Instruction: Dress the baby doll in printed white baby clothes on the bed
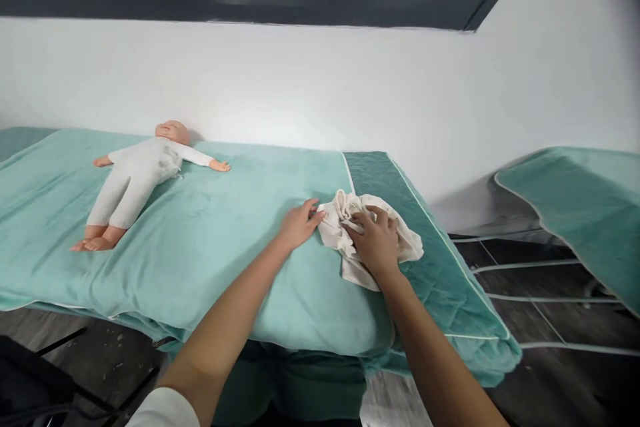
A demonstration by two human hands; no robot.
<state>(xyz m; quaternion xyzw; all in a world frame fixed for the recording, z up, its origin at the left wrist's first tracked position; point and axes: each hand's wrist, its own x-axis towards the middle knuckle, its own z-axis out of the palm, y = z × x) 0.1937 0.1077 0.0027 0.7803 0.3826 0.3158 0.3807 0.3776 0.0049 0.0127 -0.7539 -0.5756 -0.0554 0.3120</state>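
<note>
Right of centre in the frame, the right hand point(376, 243) reaches forward palm down, fingers bent into a crumpled cream cloth point(407, 240); whether they grip a fold cannot be told, the fingertips being partly lost among creases. Apart from it, the left hand point(299, 225) curves loosely, thumb and forefinger parted at the cloth's left edge. The cloth lies bunched beneath the right hand on a mint-green bed cover point(250, 213), its full shape hidden by folds. Toward the upper left, a baby doll point(143, 163) lies face up. A black object point(30, 380) at lower left is cut off by the frame.
</note>
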